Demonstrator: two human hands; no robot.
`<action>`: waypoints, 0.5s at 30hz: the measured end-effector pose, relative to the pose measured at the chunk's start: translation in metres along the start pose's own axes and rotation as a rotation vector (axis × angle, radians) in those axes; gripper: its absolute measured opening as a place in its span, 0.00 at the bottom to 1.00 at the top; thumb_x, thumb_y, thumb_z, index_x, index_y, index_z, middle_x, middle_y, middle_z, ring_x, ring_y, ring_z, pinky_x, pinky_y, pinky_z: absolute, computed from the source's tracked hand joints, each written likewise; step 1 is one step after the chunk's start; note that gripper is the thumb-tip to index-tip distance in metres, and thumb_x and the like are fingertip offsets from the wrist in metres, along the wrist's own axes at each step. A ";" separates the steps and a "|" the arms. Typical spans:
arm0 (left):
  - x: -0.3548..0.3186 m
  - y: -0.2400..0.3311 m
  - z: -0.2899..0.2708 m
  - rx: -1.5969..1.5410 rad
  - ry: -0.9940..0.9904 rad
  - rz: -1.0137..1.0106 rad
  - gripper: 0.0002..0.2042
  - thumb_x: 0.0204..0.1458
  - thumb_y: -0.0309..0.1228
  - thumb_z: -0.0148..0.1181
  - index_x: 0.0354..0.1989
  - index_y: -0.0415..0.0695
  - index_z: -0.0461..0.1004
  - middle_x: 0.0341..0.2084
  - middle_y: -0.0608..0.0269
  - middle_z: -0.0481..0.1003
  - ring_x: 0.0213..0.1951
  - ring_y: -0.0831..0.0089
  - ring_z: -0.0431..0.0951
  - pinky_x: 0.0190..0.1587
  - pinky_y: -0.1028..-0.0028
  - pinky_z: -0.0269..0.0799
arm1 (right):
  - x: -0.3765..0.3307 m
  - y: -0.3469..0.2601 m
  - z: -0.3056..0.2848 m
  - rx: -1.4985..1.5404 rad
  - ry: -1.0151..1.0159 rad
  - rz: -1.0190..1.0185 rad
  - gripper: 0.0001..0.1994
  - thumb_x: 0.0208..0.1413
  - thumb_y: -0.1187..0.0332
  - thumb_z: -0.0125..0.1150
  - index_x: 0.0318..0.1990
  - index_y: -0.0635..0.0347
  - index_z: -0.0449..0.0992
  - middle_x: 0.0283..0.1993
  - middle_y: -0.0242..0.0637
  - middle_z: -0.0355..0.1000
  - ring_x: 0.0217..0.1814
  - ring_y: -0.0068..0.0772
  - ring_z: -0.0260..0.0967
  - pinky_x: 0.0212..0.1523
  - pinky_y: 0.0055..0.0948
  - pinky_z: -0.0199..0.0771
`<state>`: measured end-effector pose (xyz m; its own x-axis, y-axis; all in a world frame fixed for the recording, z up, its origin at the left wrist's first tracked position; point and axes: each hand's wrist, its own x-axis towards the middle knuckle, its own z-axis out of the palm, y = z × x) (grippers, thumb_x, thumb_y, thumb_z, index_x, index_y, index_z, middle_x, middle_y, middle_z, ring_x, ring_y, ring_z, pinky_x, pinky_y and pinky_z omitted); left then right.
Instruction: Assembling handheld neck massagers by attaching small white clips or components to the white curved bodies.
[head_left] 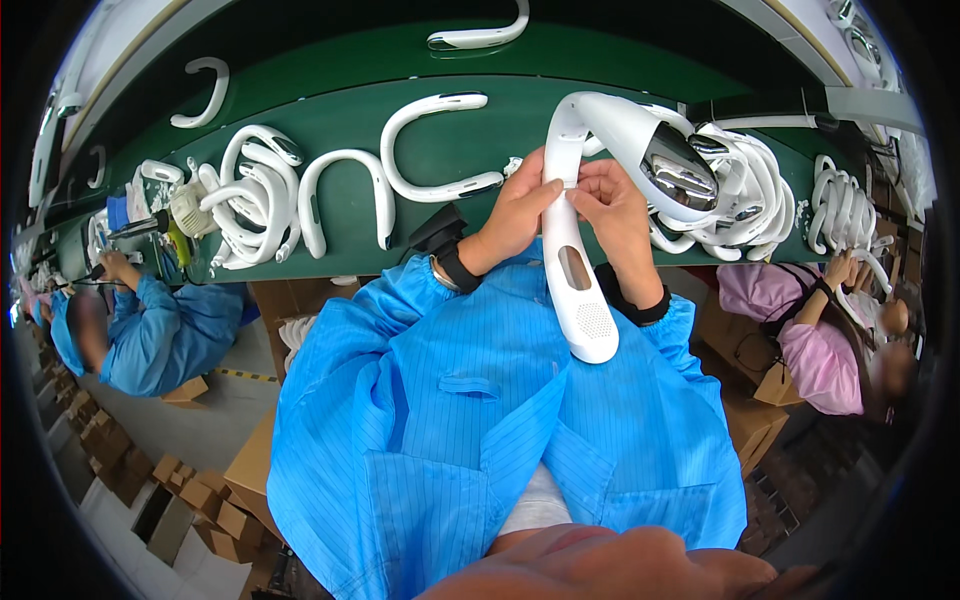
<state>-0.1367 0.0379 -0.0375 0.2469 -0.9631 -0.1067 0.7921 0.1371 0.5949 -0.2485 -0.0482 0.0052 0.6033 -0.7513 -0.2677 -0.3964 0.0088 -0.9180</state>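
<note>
In the head view, the left hand (515,210) pinches a white curved device (590,320) with the thumb on its front, and the right hand (612,208) pinches the same device from the other side, its thumb close to the left thumb. The device is therefore between both hands: its long end with small holes hangs below them, before the blue jacket (410,430), while its bent arm goes up and then over to the right of the right hand, ending in a shiny dark cap (680,168). Because both grips sit near together and the bulky arm reaches far to one side, I judge that the device could twist if one thumb slips. A turn toward the right might knock the cap against the pile of white devices (765,190) beyond the right hand and scratch it; whether they touch now, I cannot tell. The lower end could also catch on the loose jacket. To the left of the left hand, an arch-shaped device (310,205) lies on the green desk (445,140), where the black wrist attachment (438,230) could push it during a wide movement.
</note>
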 end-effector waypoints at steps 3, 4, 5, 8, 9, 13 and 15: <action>0.000 0.002 -0.003 0.219 -0.022 0.071 0.26 0.54 0.23 0.42 0.63 0.39 0.49 0.52 0.52 0.65 0.53 0.68 0.68 0.55 0.70 0.64 | -0.005 0.008 0.006 0.064 0.096 -0.065 0.12 0.47 0.79 0.58 0.40 0.67 0.68 0.30 0.34 0.71 0.31 0.20 0.69 0.32 0.18 0.70; -0.001 0.004 -0.002 0.219 -0.025 0.071 0.26 0.54 0.23 0.42 0.63 0.39 0.49 0.52 0.52 0.65 0.53 0.68 0.68 0.55 0.70 0.64 | -0.007 0.009 0.009 0.085 0.114 -0.105 0.13 0.48 0.78 0.57 0.43 0.68 0.67 0.33 0.37 0.71 0.34 0.22 0.70 0.34 0.18 0.70; -0.001 0.006 0.000 0.260 -0.032 0.091 0.26 0.54 0.22 0.42 0.63 0.38 0.48 0.53 0.52 0.64 0.54 0.68 0.67 0.56 0.70 0.62 | -0.009 0.006 0.010 0.109 0.102 -0.068 0.16 0.49 0.77 0.56 0.46 0.69 0.65 0.35 0.38 0.72 0.35 0.24 0.70 0.35 0.19 0.70; -0.002 0.012 0.006 0.376 -0.043 0.138 0.27 0.53 0.21 0.42 0.63 0.37 0.47 0.54 0.50 0.64 0.55 0.67 0.66 0.57 0.70 0.61 | -0.016 0.013 0.014 0.185 0.106 0.088 0.23 0.51 0.77 0.54 0.55 0.71 0.58 0.40 0.43 0.72 0.38 0.28 0.71 0.37 0.21 0.71; -0.002 0.014 0.009 0.449 -0.037 0.168 0.27 0.53 0.21 0.42 0.63 0.36 0.47 0.54 0.50 0.64 0.55 0.67 0.66 0.57 0.69 0.61 | -0.019 0.011 0.015 0.214 0.097 0.090 0.25 0.51 0.77 0.53 0.57 0.71 0.56 0.40 0.45 0.72 0.38 0.28 0.71 0.37 0.22 0.71; -0.003 0.024 0.016 0.492 -0.069 0.186 0.26 0.53 0.21 0.42 0.63 0.35 0.47 0.54 0.49 0.64 0.56 0.66 0.66 0.57 0.69 0.61 | -0.020 -0.024 0.011 0.366 0.057 0.059 0.22 0.51 0.76 0.54 0.55 0.69 0.61 0.40 0.44 0.72 0.36 0.26 0.71 0.38 0.22 0.71; -0.006 0.030 0.025 0.510 -0.082 0.238 0.26 0.53 0.22 0.43 0.62 0.35 0.48 0.53 0.48 0.65 0.56 0.64 0.67 0.56 0.68 0.62 | -0.023 -0.017 0.000 0.338 0.026 0.122 0.18 0.51 0.75 0.55 0.51 0.69 0.65 0.39 0.43 0.73 0.36 0.25 0.70 0.37 0.22 0.71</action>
<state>-0.1282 0.0417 0.0005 0.3254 -0.9369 0.1277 0.3451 0.2435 0.9064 -0.2556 -0.0312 0.0268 0.5462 -0.7478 -0.3773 -0.2103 0.3136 -0.9260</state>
